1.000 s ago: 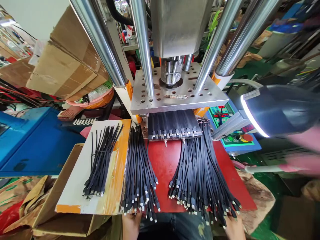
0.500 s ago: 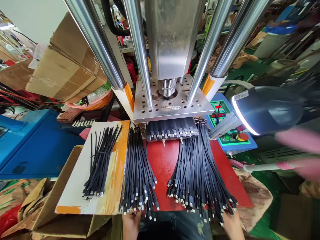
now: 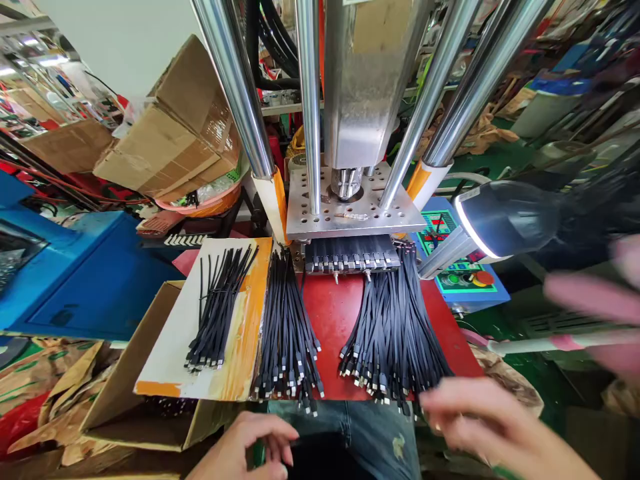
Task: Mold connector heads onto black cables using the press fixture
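Note:
My left hand (image 3: 253,443) hovers over my lap below the table's front edge, fingers loosely bent and apart, holding nothing. At the front right my right hand (image 3: 485,410) is smeared by motion, its fingertips beside the plug ends of the right bundle of black cables (image 3: 395,327); whether it grips any is unclear. Another bundle of black cables (image 3: 287,327) lies on the left of the red table (image 3: 330,313). Behind them, a row of metal-tipped connectors (image 3: 355,260) sits in a dark mould under the steel press plate (image 3: 350,220).
A smaller cable bundle (image 3: 220,307) lies on a white board (image 3: 170,333) above an open cardboard box (image 3: 125,413). On the right stand a lamp (image 3: 505,220) and a control box (image 3: 465,280) with buttons. A blurred pink object (image 3: 590,297) is at the far right.
Both hands have come up from below the table edge into fuller view; the right is now beside the right bundle's ends. The whole view has shifted slightly. The cables lie as before.

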`<state>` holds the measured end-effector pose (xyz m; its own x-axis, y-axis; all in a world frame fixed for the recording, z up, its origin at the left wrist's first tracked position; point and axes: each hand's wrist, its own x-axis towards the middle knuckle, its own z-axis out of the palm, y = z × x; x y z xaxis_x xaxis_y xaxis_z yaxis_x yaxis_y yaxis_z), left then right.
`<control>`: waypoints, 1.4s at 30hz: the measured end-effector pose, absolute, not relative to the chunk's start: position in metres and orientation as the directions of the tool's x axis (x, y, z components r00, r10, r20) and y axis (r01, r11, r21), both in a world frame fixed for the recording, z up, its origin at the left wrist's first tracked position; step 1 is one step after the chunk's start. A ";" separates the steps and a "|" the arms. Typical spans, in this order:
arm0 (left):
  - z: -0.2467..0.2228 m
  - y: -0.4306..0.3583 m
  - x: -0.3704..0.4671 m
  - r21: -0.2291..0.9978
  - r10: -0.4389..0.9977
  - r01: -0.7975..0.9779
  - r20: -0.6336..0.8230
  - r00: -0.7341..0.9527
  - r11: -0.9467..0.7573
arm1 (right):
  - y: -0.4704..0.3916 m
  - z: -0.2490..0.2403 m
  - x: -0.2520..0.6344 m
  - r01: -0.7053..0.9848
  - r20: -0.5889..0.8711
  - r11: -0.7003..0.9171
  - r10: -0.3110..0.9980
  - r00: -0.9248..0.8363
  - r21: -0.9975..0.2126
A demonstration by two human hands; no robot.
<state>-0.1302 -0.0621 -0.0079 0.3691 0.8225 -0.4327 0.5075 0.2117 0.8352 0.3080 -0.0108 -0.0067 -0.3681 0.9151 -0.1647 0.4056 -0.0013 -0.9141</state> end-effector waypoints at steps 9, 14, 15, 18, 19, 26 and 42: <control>-0.027 -0.011 -0.114 0.591 0.859 0.721 0.513 0.011 -0.362 | 0.185 0.001 0.288 0.671 0.381 0.430 0.895 -0.231 -0.604; -0.049 -0.009 -0.115 0.552 0.797 0.727 0.604 -0.010 -0.409 | 0.203 -0.009 0.290 0.685 0.355 0.441 0.894 -0.275 -0.580; -0.051 -0.008 -0.116 0.555 0.791 0.719 0.612 -0.012 -0.418 | 0.205 -0.010 0.291 0.687 0.351 0.440 0.894 -0.277 -0.578; -0.052 -0.008 -0.114 0.560 0.794 0.709 0.608 0.000 -0.429 | 0.206 -0.014 0.292 0.694 0.341 0.427 0.900 -0.270 -0.579; -0.052 -0.008 -0.114 0.558 0.800 0.712 0.599 0.009 -0.426 | 0.206 -0.015 0.292 0.696 0.338 0.422 0.903 -0.265 -0.581; -0.049 -0.011 -0.110 0.576 0.840 0.724 0.543 0.010 -0.380 | 0.152 -0.021 0.298 0.652 0.290 0.341 0.938 -0.190 -0.677; -0.069 -0.002 -0.119 0.482 0.878 0.802 0.467 0.104 -0.352 | 0.064 -0.080 0.330 0.331 0.022 -0.082 0.955 0.297 -0.940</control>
<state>-0.1190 -0.0020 -0.0691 0.1043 0.8780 0.4672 0.8023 -0.3518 0.4821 0.3299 0.0637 -0.0800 0.2972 0.9546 0.0216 0.3308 -0.0817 -0.9402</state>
